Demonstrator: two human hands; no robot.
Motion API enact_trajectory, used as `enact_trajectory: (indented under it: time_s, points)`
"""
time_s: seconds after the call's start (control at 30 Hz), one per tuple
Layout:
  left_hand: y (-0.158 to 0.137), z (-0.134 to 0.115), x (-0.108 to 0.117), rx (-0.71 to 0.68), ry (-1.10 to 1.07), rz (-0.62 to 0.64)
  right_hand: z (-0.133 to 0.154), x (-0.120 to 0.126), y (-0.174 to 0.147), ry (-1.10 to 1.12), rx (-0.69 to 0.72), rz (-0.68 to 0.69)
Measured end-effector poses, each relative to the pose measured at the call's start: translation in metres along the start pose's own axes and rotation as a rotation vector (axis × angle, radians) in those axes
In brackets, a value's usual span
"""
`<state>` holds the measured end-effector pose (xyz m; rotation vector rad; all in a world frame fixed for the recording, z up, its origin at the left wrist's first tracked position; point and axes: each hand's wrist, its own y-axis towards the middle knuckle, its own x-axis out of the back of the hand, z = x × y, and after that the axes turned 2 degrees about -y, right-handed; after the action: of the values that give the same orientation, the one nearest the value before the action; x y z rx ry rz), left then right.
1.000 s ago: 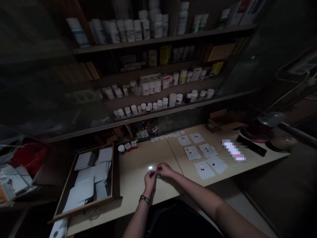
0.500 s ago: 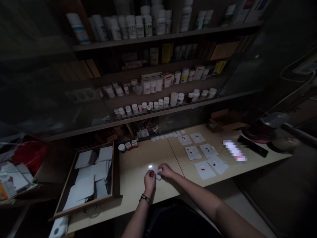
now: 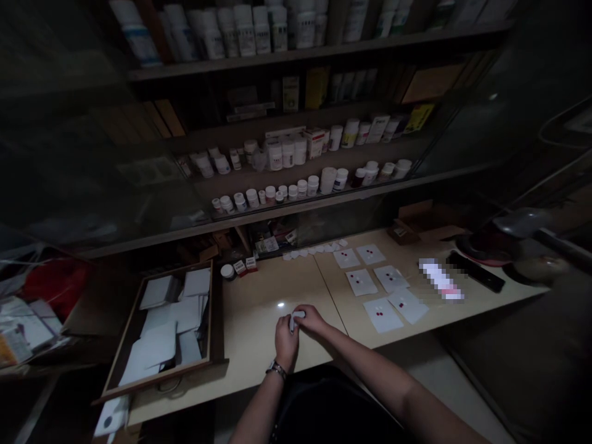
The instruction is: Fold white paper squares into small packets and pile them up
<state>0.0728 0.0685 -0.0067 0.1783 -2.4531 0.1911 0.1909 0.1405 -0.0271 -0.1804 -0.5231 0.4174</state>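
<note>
Between my two hands, just above the pale tabletop (image 3: 259, 302), is a small folded white paper (image 3: 296, 316). My left hand (image 3: 287, 342), with a bracelet at the wrist, is closed on the paper's left part. My right hand (image 3: 312, 320) pinches its right end. Whatever lies inside the fold is hidden. Several square white papers (image 3: 386, 324), each bearing small dark red pills (image 3: 379, 314), lie flat to the right. A row of small folded white packets (image 3: 312, 250) runs along the back of the table.
On the left a wooden drawer (image 3: 210, 320) full of white paper sheets (image 3: 155, 342) stands on the table. A white jar (image 3: 227, 271) and small boxes sit behind. A dark phone (image 3: 476, 271) and an opened cardboard box (image 3: 428, 225) are at right. Shelves of medicine bottles (image 3: 275, 154) rise behind.
My left hand has turned and come closer to my right hand. The paper between them now looks narrower and more folded. The view has tilted slightly downward.
</note>
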Motion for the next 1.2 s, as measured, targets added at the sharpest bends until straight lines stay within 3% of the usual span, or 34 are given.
enact_trajectory:
  time_s: [0.3,0.5,0.6,0.83,1.07,1.2]
  points:
    - [-0.002,0.001,-0.003,-0.020,-0.025,0.033,0.003,0.006,-0.005,-0.020,0.106,0.001]
    - [0.004,0.006,-0.018,0.084,-0.227,-0.175,0.010,0.002,-0.011,-0.025,0.061,-0.012]
    - [0.006,0.009,-0.022,0.087,-0.349,-0.204,0.013,0.000,-0.011,-0.050,0.078,-0.032]
    - [0.014,0.024,-0.015,0.174,-0.455,0.002,0.011,0.008,-0.005,-0.141,0.096,0.020]
    - [0.016,0.019,-0.003,0.344,-0.846,0.230,0.015,0.013,-0.006,-0.048,0.082,-0.018]
    - [0.017,0.023,-0.006,0.416,-0.910,0.189,0.018,0.014,-0.007,0.017,0.089,0.005]
